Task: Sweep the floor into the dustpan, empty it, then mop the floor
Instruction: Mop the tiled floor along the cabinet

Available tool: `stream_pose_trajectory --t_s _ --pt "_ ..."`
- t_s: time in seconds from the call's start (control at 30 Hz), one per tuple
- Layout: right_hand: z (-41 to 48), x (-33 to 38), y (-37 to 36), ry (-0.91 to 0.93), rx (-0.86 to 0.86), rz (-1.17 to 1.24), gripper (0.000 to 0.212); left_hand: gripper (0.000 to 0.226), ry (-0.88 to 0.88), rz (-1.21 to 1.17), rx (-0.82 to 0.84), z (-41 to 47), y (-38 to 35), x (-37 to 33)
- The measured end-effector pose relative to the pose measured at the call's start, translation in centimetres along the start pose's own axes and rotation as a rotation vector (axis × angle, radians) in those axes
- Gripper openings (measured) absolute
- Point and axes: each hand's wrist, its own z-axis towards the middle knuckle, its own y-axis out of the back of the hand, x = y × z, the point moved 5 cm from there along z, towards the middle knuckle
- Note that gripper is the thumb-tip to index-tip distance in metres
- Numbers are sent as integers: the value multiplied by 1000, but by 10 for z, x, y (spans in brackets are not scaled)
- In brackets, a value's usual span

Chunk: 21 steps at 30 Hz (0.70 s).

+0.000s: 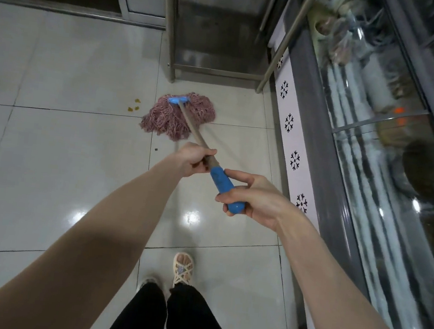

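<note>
A mop with a pink string head point(178, 116) and a blue clamp rests on the glossy white tile floor point(62, 160) just in front of a steel table. Its wooden shaft runs back toward me and ends in a blue grip point(223, 185). My left hand point(193, 159) is closed around the shaft just above the blue grip. My right hand point(250, 195) is wrapped around the grip's end. A few small yellow scraps point(134, 106) lie on the floor left of the mop head, and a tiny dark speck point(156, 149) lies nearer to me.
A steel table frame with legs point(171, 37) stands right behind the mop head. A glass-fronted display freezer point(372, 168) with a snowflake-patterned strip runs along the right side. A wall base and door frame close the far left. My sandalled feet point(182, 267) stand below.
</note>
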Motion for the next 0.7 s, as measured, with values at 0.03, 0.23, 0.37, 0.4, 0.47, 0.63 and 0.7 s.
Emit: stream_pose_trajectory --t_s 0.03,0.23,0.37,0.4,0.47,0.63,0.7 --pt "4 4 -7 -4 16 -9 74 13 0 1 -10 -2 11 -4" --pt "30 14 -72 -34 99 -22 76 14 3 -77 -98 -13 92 -15" --pt "47 14 -136 -45 148 -33 75 15 -12 -42 -191 -23 159 -20" --pt "51 16 -151 -44 158 -33 75 15 -19 -26 -208 -24 173 -23" --pt "60 21 -174 -35 151 -16 74 16 -30 -3 -219 -25 196 -32" --pt "67 21 -193 -41 101 -45 74 11 -23 -7 -162 -20 216 -36" --pt "63 22 -186 -60 95 -121 78 9 -28 -31 -115 -18 207 -30"
